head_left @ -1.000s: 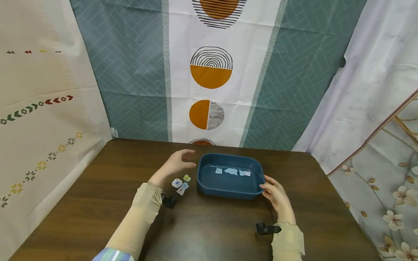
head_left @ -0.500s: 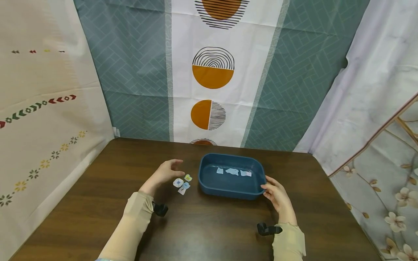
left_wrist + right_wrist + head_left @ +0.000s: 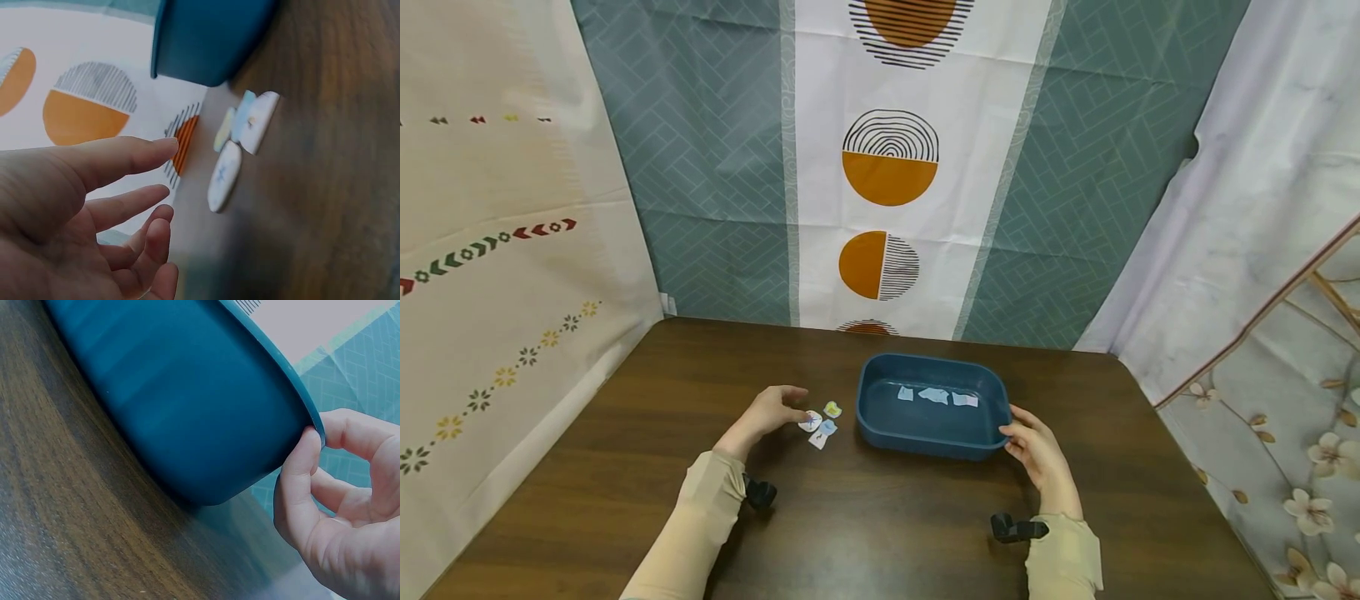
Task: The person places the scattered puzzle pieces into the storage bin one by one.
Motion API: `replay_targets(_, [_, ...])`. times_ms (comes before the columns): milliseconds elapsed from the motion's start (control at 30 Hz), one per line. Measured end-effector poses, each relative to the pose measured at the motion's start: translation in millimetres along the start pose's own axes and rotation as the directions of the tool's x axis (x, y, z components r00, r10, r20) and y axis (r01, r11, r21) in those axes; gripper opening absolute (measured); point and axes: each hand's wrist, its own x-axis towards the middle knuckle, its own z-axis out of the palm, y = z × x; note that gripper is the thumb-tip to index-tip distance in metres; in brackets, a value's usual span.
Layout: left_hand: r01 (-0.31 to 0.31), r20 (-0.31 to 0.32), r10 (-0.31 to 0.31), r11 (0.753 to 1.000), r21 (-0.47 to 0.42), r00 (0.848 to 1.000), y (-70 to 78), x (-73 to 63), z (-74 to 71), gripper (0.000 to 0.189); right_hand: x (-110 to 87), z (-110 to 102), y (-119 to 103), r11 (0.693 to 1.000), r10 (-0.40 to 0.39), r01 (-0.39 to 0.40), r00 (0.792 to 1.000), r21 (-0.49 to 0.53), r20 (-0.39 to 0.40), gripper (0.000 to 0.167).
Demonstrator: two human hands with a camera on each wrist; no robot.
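In the head view my left hand (image 3: 767, 414) is low at the left of several small flat cut-out pieces, its thumb overlapping the round white piece with a blue star (image 3: 813, 422). The left wrist view shows that hand's thumb and fingers apart with nothing between them. Close by lie a yellow-green piece (image 3: 832, 409), a light blue piece (image 3: 828, 427) and a white piece with a small dark mark (image 3: 818, 439). My right hand (image 3: 1034, 450) pinches the right rim of a blue plastic tray (image 3: 187, 406) between thumb and fingers.
Inside the tray, three pale pieces (image 3: 934, 396) lie in a row on the floor. The dark wooden table (image 3: 880, 517) ends at a hanging patterned cloth (image 3: 722, 167) behind. More cloth hangs at the left and right sides.
My left hand has moved left and down, from beside the tray to the small pieces. The right hand stays on the tray's rim, and the view has shifted slightly.
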Motion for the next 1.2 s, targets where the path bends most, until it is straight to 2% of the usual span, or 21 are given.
replay_targets(300, [0.026,-0.008,-0.026,1.0,-0.002,1.0,-12.8,1.1,5.5,0.053,-0.8,0,0,1.0,0.0,0.0,1.0,-0.009,0.004,0.064])
replay_targets(467, [0.041,-0.004,-0.041,0.999,-0.004,0.999,-12.9,2.7,7.4,0.053,-1.4,0,0,1.0,0.001,-0.001,1.0,-0.006,-0.003,0.065])
replay_targets(733, [0.018,-0.005,-0.018,1.0,0.011,1.0,-13.1,2.9,9.5,0.052,-0.5,0,0,1.0,-0.001,0.001,1.0,0.0,-0.001,0.065])
replay_targets(933, [-0.012,-0.026,0.013,0.999,0.03,1.0,-17.7,4.9,11.2,0.048,0.0,1,0,1.0,0.005,-0.005,1.0,0.02,-0.003,0.065])
replay_targets(1200, [-0.045,-0.016,0.046,0.996,0.073,0.999,-21.1,4.7,11.4,0.04,0.9,1,1,0.999,0.005,-0.005,1.0,0.033,-0.011,0.064])
